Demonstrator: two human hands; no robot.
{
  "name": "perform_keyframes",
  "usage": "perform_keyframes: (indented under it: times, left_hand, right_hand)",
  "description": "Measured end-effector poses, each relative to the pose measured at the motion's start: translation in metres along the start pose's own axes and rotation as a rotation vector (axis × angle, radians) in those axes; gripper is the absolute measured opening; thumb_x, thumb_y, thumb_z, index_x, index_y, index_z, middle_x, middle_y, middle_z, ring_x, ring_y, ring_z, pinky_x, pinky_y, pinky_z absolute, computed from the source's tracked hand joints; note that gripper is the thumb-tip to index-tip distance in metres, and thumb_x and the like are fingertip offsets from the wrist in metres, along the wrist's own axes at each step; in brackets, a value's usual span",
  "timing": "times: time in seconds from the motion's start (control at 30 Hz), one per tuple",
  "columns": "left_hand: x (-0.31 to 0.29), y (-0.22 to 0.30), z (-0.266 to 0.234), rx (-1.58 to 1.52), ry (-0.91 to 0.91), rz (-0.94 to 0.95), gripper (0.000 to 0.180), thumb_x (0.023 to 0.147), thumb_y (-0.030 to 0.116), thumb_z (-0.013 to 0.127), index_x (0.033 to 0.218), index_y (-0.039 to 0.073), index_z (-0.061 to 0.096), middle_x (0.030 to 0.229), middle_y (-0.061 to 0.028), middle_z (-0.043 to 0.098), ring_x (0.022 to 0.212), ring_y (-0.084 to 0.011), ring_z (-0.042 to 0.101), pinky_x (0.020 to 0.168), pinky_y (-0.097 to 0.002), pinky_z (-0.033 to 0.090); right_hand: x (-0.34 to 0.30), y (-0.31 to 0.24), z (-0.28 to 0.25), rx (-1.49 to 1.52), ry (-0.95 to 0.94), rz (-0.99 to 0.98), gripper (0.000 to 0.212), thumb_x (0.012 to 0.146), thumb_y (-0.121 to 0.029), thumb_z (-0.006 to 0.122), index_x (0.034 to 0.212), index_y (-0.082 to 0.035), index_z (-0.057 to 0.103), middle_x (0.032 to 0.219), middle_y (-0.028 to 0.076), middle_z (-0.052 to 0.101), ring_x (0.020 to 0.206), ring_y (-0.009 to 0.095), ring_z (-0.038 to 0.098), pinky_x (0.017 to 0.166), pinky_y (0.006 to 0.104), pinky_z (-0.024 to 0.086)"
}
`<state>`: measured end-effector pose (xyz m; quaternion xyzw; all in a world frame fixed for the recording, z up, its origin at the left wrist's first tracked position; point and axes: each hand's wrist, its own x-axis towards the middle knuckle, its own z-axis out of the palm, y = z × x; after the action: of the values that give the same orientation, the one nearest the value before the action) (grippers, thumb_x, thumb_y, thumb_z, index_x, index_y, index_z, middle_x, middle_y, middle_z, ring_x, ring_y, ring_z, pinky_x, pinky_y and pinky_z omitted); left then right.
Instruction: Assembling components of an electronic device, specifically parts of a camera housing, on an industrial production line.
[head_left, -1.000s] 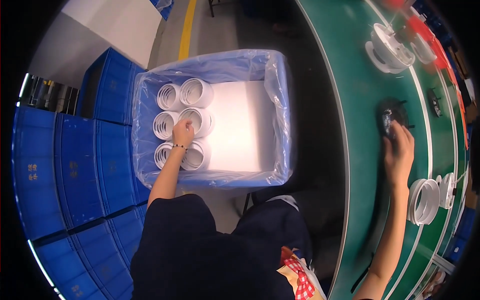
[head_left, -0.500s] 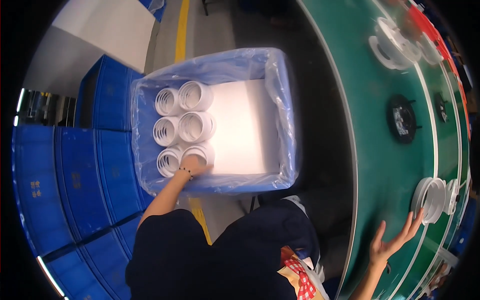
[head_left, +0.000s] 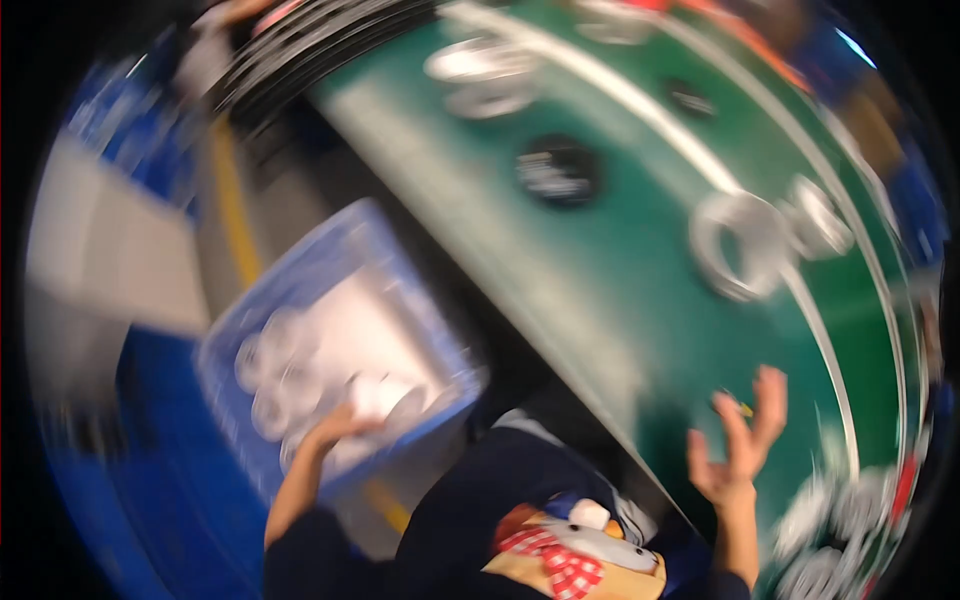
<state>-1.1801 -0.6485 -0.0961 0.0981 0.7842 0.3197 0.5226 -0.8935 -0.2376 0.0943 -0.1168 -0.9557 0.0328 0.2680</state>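
While the left hand (head_left: pixel 335 428) reaches into the near part of the blue bin (head_left: pixel 422 300), a tilted white cylinder (head_left: pixel 385 397) sits at its fingertips, blur hiding whether it is gripped. Other white cylinders (head_left: pixel 300 385) cluster to the left in the bin. The right hand (head_left: pixel 735 455), spread and free, is over the green counter (head_left: pixel 620 285); farther away are a white ring (head_left: pixel 765 237) and, to its left, a black disc-shaped part (head_left: pixel 562 170).
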Motion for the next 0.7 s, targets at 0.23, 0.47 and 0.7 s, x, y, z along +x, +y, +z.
perform_keyframes:
  times: [0.23, 0.47, 0.7]
  left_hand:
    - [-0.104, 0.329, 0.126, 0.442, -0.205, 1.014, 0.055, 0.072, 0.034, 0.064, 0.113, 0.000, 0.050, 0.109, -0.0087, 0.055, 0.103, -0.0203, 0.049, 0.089, -0.0373, 0.039]
    - [-0.081, 0.426, 0.244, -0.024, -1.056, 0.740, 0.053, 0.080, 0.023, 0.054, 0.127, 0.007, 0.035, 0.094, -0.0093, 0.056, 0.080, -0.0208, 0.057, 0.073, -0.0367, 0.047]
    - [0.006, 0.510, 0.480, -0.351, -1.818, 0.383, 0.047, 0.077, 0.022, 0.058, 0.115, 0.000, 0.043, 0.069, -0.0018, 0.046, 0.068, -0.0166, 0.051, 0.094, -0.0433, 0.039]
  right_hand:
    - [-0.040, 0.020, -0.016, 0.468, 0.126, 0.030, 0.051, 0.064, -0.017, 0.070, 0.110, -0.002, 0.051, 0.132, 0.024, 0.031, 0.116, 0.044, 0.035, 0.093, 0.0515, 0.032]
    - [-0.106, 0.041, -0.046, 1.564, 0.399, 0.370, 0.128, 0.050, -0.053, 0.079, 0.139, -0.011, -0.003, 0.145, 0.009, 0.000, 0.132, 0.024, 0.008, 0.102, 0.0459, 0.022]
    - [-0.149, 0.116, -0.106, 1.309, 1.141, 0.630, 0.078, 0.076, -0.030, 0.068, 0.133, -0.009, 0.020, 0.119, 0.004, 0.044, 0.102, 0.012, 0.047, 0.082, 0.0278, 0.043]
